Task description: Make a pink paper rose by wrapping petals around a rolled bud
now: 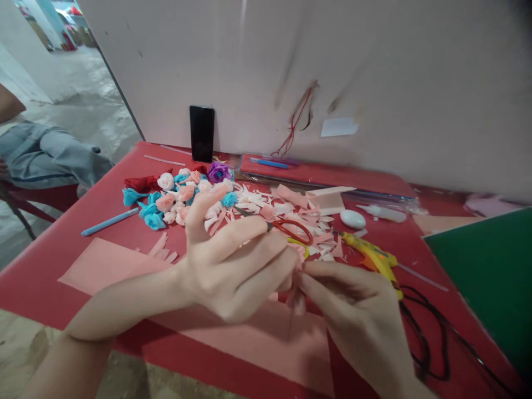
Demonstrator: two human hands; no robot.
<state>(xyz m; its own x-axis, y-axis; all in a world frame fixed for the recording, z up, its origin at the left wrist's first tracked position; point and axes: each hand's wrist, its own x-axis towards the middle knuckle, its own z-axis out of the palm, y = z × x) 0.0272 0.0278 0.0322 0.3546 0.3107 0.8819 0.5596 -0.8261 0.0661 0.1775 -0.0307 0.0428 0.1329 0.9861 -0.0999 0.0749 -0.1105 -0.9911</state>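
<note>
My left hand (245, 266) arches over the table, its index finger raised and its other fingers bent inward. Its fingertips meet those of my right hand (357, 310), which pinches with thumb and forefinger. Between them shows a bit of pink paper (300, 252), mostly hidden by my fingers, so its full shape cannot be made out. Beneath lies a large sheet of pink paper (266, 354). Just beyond my left hand rest scissors (297, 226) with red-orange handles, partly covered by it. A yellow glue gun (372, 255) lies beyond my right hand.
Paper roses (178, 194) in several colours are heaped at the left, beside paper scraps (286, 208). A phone (202, 134) leans on the wall. A blue pen-like stick (110, 221), a white oval object (353, 219), a green board (490, 277) and a black cord (440, 327) lie around. A seated person (45, 149) is at left.
</note>
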